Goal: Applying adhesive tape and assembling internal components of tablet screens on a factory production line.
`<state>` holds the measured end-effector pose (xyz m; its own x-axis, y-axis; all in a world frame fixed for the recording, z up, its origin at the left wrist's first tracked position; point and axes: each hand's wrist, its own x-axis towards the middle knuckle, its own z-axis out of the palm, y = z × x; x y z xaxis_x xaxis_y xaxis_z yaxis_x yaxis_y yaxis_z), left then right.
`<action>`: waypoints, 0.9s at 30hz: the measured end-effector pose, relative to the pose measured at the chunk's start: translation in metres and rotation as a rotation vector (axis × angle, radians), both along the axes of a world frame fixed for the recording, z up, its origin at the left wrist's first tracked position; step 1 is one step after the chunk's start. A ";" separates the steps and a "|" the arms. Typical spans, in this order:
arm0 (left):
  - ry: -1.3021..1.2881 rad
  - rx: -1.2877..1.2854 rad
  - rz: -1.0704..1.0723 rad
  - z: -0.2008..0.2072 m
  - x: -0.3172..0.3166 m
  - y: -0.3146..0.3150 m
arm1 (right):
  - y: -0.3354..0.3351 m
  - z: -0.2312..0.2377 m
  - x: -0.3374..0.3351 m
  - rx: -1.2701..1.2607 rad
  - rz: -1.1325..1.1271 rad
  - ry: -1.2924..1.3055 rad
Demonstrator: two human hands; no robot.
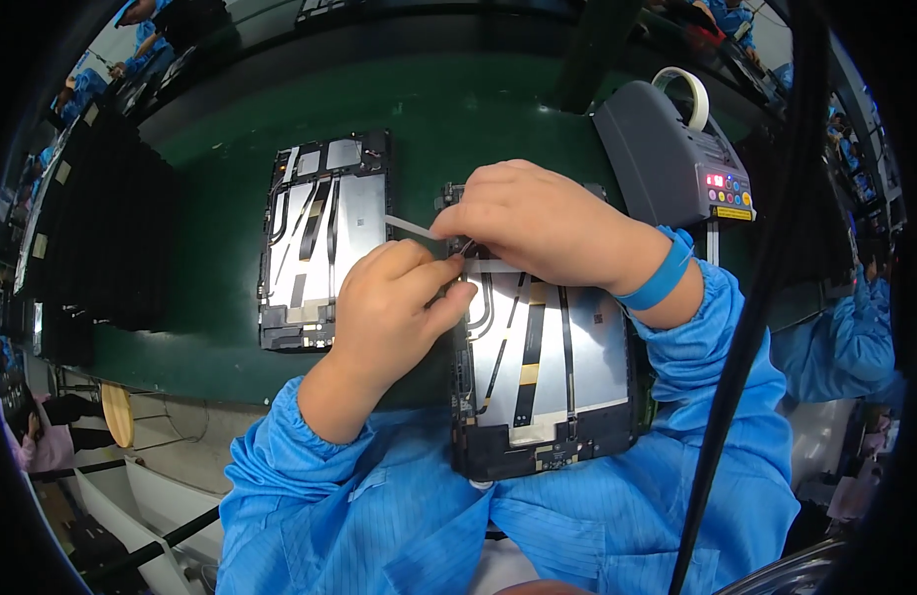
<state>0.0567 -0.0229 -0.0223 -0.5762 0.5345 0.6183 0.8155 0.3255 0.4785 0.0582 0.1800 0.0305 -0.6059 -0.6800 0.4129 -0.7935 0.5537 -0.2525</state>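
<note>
Silver-faced, black-rimmed open device (pixel 599 347); right grip (pixel 543 223) pinches white strip (pixel 411 227); left grip (pixel 391 297) unclear.

The right hand (pixel 543 223) covers much of the upper end of the near electronics chassis (pixel 597 347). What its fingertips and the left hand (pixel 384 302) grip is too crowded to make out. The loose white strip (pixel 409 226) vanishes at the right fingers. Print on the tape dispenser's yellow label (pixel 733 212) is too small; the black cable (pixel 733 387) runs off the picture.
</note>
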 end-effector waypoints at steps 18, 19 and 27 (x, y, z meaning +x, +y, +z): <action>-0.426 -0.271 -0.086 0.044 -0.039 0.019 | 0.004 -0.003 0.007 -0.217 -0.257 -0.302; -0.470 -0.308 -0.085 0.045 -0.039 0.020 | 0.003 -0.004 0.008 -0.247 -0.273 -0.310; -0.526 -0.222 0.041 0.033 -0.032 0.019 | -0.005 -0.005 0.005 -0.229 -0.336 -0.272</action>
